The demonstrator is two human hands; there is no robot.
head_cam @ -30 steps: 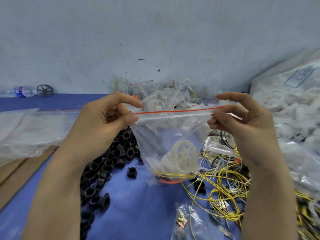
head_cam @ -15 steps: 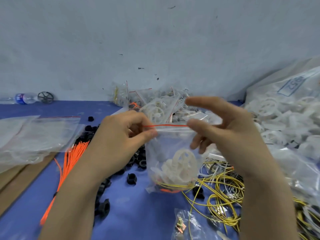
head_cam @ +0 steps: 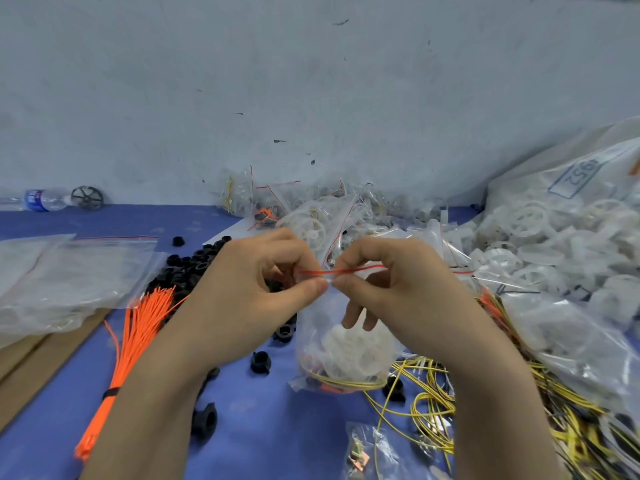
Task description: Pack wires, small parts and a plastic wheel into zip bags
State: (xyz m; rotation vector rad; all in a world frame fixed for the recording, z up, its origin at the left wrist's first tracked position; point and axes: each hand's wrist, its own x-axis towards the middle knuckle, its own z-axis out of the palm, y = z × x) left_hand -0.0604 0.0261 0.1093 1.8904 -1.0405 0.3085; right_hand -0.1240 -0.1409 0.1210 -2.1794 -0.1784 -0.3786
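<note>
At frame centre, the zip bag hangs with a white plastic wheel and yellow wires inside. The left hand and right hand pinch its red-striped top edge, thumbs nearly touching. Black parts lie behind the left hand, orange wires lower left, loose yellow wires lower right. A big bag at right reads "952".

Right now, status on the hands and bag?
Left hand and right hand pinch the zip bag top. White wheel, yellow wires inside. Nothing blocking.
</note>
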